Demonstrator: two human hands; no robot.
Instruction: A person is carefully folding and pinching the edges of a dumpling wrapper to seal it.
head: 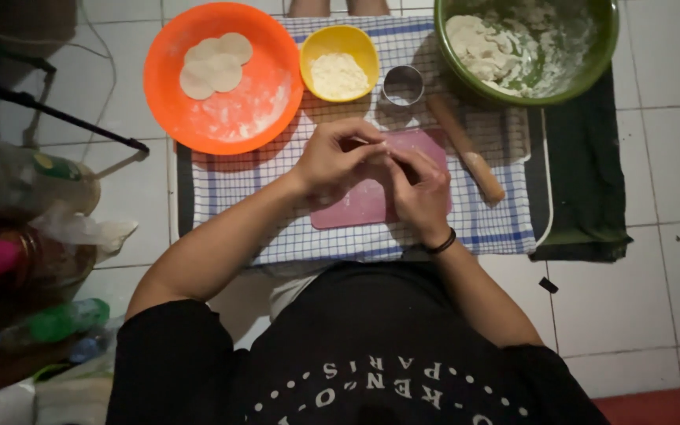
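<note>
Left hand (336,160) and right hand (421,189) touching, fingertips pinched on something small over pink board (356,206); can't make out what. Rolling pin (466,148) just beside right hand, angled away.

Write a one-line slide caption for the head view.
Both hands, left hand and right hand, meet over a pink board beside an orange plate of dough rounds.

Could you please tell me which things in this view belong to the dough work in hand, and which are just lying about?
In use:
left hand and right hand, together over the pink board
rolling pin
round metal cutter
yellow flour bowl
green dough bowl
orange plate with cut dough rounds

Lying about:
plastic bottles
dark cloth
</note>
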